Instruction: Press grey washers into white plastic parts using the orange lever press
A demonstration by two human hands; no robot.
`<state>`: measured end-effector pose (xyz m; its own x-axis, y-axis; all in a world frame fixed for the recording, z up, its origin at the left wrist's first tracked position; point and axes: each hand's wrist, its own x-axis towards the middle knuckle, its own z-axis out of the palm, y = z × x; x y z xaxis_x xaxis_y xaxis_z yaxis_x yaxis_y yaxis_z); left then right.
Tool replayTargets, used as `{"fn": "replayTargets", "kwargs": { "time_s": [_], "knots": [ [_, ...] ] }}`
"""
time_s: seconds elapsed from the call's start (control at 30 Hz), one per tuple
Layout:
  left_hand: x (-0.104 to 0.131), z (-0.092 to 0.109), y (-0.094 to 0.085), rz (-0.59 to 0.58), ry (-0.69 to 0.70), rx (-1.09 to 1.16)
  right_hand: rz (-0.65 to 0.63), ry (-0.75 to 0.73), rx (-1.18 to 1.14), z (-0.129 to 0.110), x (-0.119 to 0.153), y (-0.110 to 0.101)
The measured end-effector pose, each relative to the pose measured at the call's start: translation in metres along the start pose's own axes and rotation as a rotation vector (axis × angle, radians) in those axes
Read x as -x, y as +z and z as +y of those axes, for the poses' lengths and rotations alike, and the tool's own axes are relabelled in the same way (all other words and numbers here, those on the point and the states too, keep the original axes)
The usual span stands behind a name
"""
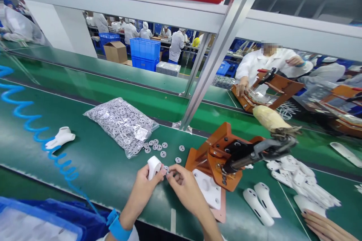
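My left hand [145,184], with a blue band at the wrist, is wrapped round a white plastic part [154,166] above the green work surface. Between the fingertips of both hands is a small grey disc [166,169], beside the white part. My right hand [183,184] pinches the disc from the right. Several loose grey discs [163,154] lie just beyond my hands, next to a clear bag [121,122] full of such discs. Right of my right hand stands an orange clamp fixture [223,158] with a white block [207,190] at its base.
Two white parts [258,207] lie right of the fixture, near a pile of white pieces [302,180]. Another person's hand [328,226] is at the lower right. A white branched part [62,137] and blue coiled hose [31,120] are left. A metal post [210,56] rises behind.
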<state>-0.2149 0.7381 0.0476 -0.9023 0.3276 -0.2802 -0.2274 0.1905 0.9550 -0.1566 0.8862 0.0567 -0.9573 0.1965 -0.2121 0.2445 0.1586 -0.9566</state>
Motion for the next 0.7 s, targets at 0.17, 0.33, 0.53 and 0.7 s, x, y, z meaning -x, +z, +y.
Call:
{"fn": "replayTargets", "kwargs": {
  "time_s": [0.17,0.33,0.53,0.7],
  "knots": [
    [0.021,0.006,0.002,-0.012,0.365,-0.192,0.130,0.181,-0.740,-0.001,0.022,0.019],
    [0.047,0.020,0.008,-0.009,0.686,-0.195,0.213,0.143,-1.114,-0.015,0.047,0.021],
    [0.065,0.035,0.014,0.036,0.497,-0.008,0.044,0.010,-1.393,-0.027,0.062,0.005],
    [0.068,0.049,0.012,-0.069,0.634,-0.185,-0.052,-0.026,-1.405,-0.025,0.069,0.007]
  ]
}}
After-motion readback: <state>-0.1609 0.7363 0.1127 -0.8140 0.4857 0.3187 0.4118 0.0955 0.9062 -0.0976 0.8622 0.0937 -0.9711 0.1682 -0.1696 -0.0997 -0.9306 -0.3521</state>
